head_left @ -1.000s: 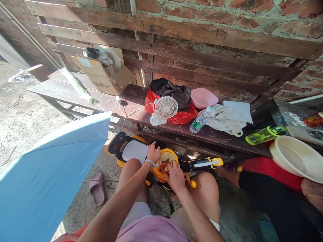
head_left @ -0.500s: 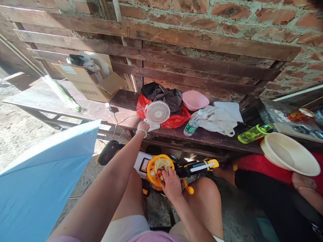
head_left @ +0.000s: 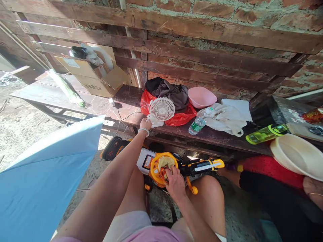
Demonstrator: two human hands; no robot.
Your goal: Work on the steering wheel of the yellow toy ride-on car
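The left hand [head_left: 145, 124], a white beaded bracelet [head_left: 143, 131] at its wrist, sits at the bench edge, fingers bunched against the white plastic base of a small white desk fan [head_left: 162, 109] – whether they grip it cannot be told. The right hand [head_left: 175, 184] presses into the round yellow ring of a yellow-and-black plastic device [head_left: 202, 167], lower centre of the frame, onto tan and red material [head_left: 164, 166] – fingers together, their hold hidden. Behind runs a dark wooden bench [head_left: 128, 95].
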